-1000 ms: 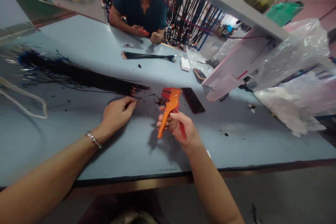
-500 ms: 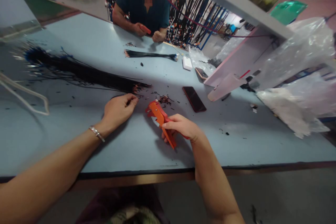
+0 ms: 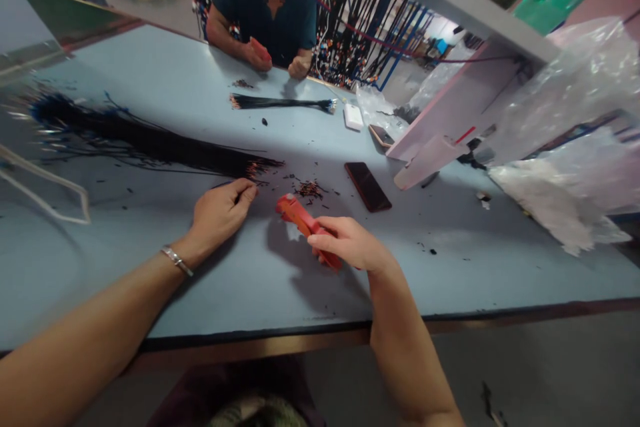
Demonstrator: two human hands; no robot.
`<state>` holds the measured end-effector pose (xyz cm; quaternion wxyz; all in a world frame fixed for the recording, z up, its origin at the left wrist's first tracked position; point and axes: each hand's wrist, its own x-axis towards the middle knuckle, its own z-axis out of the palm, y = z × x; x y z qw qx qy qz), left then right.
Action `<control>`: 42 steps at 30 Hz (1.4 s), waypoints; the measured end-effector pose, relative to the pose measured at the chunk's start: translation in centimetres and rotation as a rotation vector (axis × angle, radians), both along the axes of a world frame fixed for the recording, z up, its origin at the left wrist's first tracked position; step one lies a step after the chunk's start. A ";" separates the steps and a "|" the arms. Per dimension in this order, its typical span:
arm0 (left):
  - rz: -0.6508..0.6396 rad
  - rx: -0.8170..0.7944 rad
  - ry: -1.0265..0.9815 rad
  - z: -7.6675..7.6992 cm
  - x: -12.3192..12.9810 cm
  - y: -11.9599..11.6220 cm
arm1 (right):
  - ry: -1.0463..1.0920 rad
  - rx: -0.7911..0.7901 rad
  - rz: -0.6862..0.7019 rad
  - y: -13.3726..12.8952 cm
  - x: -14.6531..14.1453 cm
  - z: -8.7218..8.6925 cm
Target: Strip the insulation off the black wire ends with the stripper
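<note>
Fingers [image 3: 333,223] of the right hand [image 3: 350,243] wrap the pliers [image 3: 300,218], whose head points out ahead of them; on the left hand [image 3: 220,212], thumb and forefinger meet, on what I cannot tell. The pliers look stiff and fairly light, best held by the handles. The wires [image 3: 165,141], ends just beyond the left fingertips, seem thin and springy, easiest gathered mid-bundle. Scraps [image 3: 309,188] lie just beyond the pliers' head, a phone [image 3: 367,187] beyond the right fingers; neither blocks the gap between the hands.
</note>
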<state>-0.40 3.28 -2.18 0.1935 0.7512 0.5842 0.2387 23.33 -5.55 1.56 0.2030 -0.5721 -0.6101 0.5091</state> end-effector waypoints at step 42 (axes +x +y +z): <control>-0.123 0.058 -0.369 -0.3 0.4 -0.8 | 1.040 -0.172 -0.148 -0.4 -3.3 -3.5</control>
